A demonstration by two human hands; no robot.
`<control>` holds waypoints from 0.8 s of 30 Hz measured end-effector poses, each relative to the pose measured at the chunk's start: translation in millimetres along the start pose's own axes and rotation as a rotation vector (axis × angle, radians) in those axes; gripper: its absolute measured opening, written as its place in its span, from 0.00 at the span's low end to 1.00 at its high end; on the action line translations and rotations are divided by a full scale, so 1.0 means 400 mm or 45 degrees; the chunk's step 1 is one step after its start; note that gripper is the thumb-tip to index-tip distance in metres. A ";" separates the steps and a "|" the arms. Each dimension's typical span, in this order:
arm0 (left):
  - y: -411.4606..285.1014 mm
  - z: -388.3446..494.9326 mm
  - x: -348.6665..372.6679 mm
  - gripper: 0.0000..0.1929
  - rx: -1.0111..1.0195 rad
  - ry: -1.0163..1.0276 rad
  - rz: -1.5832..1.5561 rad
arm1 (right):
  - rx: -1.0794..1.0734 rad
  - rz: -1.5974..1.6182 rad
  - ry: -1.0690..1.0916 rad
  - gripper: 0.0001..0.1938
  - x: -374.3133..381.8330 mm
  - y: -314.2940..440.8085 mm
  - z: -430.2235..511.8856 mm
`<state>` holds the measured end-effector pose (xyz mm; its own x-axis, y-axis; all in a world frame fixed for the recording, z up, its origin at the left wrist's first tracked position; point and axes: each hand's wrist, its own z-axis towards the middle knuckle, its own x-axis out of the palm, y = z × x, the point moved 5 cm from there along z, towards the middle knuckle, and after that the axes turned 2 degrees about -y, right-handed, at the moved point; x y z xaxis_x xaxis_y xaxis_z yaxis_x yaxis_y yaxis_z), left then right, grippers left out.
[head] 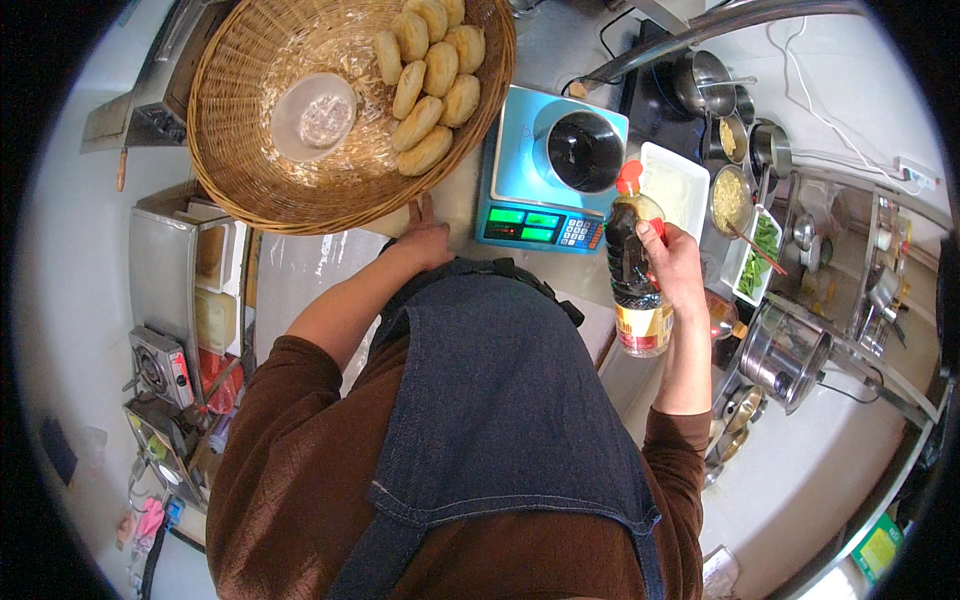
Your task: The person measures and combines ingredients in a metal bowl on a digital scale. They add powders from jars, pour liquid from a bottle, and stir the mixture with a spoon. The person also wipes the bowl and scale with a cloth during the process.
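My right hand (667, 259) grips a plastic bottle of dark liquid (631, 255), its red cap flipped up, near the lower right edge of a blue digital scale (525, 150). On the scale's plate stands a round metal pot (585, 152) with a dark inside. My left hand (426, 234) rests on the counter edge just below a big wicker basket (247, 202), two fingers stretched towards its rim. No object shows in that hand. Oval baked buns (440, 69) lie in the basket's right side, and a translucent plastic bowl (313, 118) sits at its left.
Right of the scale are a white tray (686, 176), a bowl of pale chopped food (731, 196) with chopsticks, a white tray of green leaves (759, 255), several metal pans (701, 82) and a large steel pot (784, 352). A bottle (724, 315) lies behind my right forearm.
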<state>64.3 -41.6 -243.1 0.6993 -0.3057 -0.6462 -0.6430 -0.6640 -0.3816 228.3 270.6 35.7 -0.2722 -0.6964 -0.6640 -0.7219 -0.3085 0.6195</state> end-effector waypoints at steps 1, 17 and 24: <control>-0.002 -0.002 -0.002 0.35 -0.005 0.018 0.001 | -0.016 -0.008 0.000 0.26 -0.001 0.001 0.000; -0.003 0.009 0.001 0.39 -0.051 0.138 0.075 | 0.081 0.036 0.026 0.25 0.016 -0.036 0.005; -0.007 -0.002 -0.006 0.37 -0.057 0.116 0.016 | 0.102 -0.092 0.050 0.27 0.011 -0.035 0.018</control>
<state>64.4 -39.6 -240.0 0.7184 -0.3736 -0.5868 -0.6384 -0.6892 -0.3427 232.6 276.8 21.1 -0.1934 -0.6994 -0.6880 -0.7875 -0.3076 0.5340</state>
